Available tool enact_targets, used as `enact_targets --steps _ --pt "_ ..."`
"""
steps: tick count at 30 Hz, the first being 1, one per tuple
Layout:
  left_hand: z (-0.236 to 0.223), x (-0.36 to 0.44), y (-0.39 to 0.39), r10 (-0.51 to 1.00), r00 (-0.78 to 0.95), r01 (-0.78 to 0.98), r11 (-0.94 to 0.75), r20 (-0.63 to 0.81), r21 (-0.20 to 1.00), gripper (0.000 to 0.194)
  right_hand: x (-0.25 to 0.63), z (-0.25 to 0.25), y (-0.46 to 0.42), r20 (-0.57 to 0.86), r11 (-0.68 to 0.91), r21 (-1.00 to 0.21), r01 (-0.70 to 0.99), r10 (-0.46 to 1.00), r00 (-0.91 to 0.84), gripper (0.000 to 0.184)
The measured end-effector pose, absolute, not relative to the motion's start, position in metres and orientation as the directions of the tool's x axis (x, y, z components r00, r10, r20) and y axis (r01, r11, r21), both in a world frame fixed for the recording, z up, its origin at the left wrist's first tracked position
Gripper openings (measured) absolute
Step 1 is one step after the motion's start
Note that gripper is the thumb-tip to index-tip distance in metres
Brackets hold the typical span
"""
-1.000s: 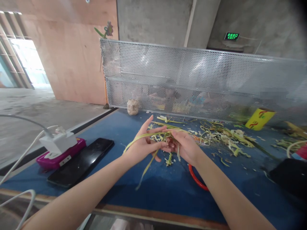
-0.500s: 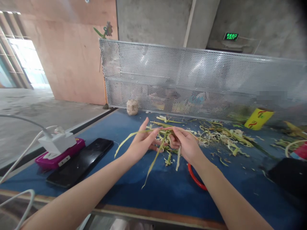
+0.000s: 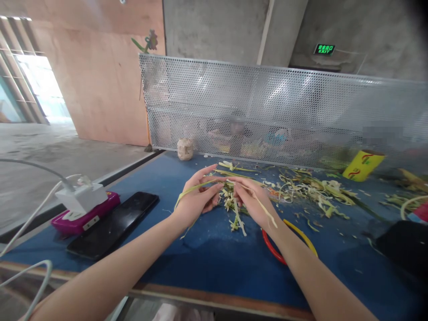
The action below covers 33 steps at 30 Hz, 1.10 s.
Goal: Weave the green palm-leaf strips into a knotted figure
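My left hand is closed, thumb and fingers pinching a long pale-green plant strip that hangs over its back. Facing it, my right hand is closed too, its fingertips pressed on the plant strips between the hands. One pale strip drapes across the back of the right hand, and a whitish strip dangles below its fingers. Just under the fingertips lie greenish plant scraps. By my right wrist is a curved red and yellow thing, partly hidden under the arm.
Plant peelings spread over the blue tabletop at right, near a yellow packet. At left lie a black phone and a purple power strip with a white charger. A perforated metal screen stands behind.
The long strip that hung down between the hands has swung out of there. A pale strip now lies over my right hand. Both hands stay close together, and the yellow curve shows more.
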<state>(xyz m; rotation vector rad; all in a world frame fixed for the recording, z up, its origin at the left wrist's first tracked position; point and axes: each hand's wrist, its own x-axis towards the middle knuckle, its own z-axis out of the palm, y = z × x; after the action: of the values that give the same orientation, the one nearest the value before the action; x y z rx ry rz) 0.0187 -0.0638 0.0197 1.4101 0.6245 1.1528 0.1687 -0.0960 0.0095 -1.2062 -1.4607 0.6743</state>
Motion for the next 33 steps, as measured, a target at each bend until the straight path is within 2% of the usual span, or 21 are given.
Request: enact_targets --steps 2,5,7,10,12,15,17,22,28,30,33 --pt "0.021 0.018 -0.063 0.89 0.358 -0.233 -0.208 0.283 0.95 0.056 0.17 0.007 -0.095 0.333 0.291 -0.906 0.307 0.938 0.096 0.032" --pt "0.023 0.018 -0.064 0.887 0.362 -0.23 -0.211 0.285 0.95 0.054 0.173 0.002 -0.091 0.36 0.262 -0.873 0.412 0.915 0.181 0.028" --pt "0.024 0.018 -0.065 0.884 0.366 -0.23 -0.216 0.29 0.949 0.053 0.175 -0.001 -0.087 0.346 0.24 -0.881 0.408 0.915 0.208 0.027" --pt "0.025 0.017 -0.066 0.893 0.353 -0.218 -0.213 0.28 0.952 0.053 0.175 -0.004 -0.085 0.194 0.153 -0.957 0.248 0.97 0.149 0.03" --pt "0.026 0.017 -0.066 0.898 0.345 -0.213 -0.209 0.273 0.954 0.052 0.173 -0.002 -0.086 0.041 0.028 -0.992 0.126 0.994 0.101 0.031" --pt "0.027 0.016 -0.066 0.898 0.338 -0.202 -0.223 0.281 0.954 0.054 0.169 0.004 -0.092 -0.169 -0.17 -0.985 0.032 0.985 0.031 0.035" --pt "0.027 0.016 -0.066 0.9 0.332 -0.184 -0.233 0.283 0.955 0.055 0.168 0.007 -0.096 -0.225 -0.225 -0.974 -0.019 0.974 0.008 0.034" --pt "0.027 0.018 -0.067 0.901 0.333 -0.17 -0.234 0.279 0.957 0.055 0.163 0.007 -0.098 -0.185 -0.173 -0.964 -0.203 0.982 0.038 0.029" --pt "0.027 0.017 -0.066 0.906 0.317 -0.156 -0.24 0.279 0.958 0.055 0.158 0.007 -0.098 -0.181 -0.215 -0.914 -0.343 0.975 -0.127 0.023" --pt "0.026 0.017 -0.065 0.903 0.324 -0.154 -0.245 0.283 0.957 0.055 0.16 0.009 -0.099 -0.145 -0.157 -0.917 -0.367 0.988 -0.059 0.019" --pt "0.023 0.017 -0.063 0.882 0.383 -0.153 -0.232 0.274 0.961 0.058 0.164 0.012 -0.101 -0.063 -0.068 -0.94 -0.334 0.998 -0.026 0.026"
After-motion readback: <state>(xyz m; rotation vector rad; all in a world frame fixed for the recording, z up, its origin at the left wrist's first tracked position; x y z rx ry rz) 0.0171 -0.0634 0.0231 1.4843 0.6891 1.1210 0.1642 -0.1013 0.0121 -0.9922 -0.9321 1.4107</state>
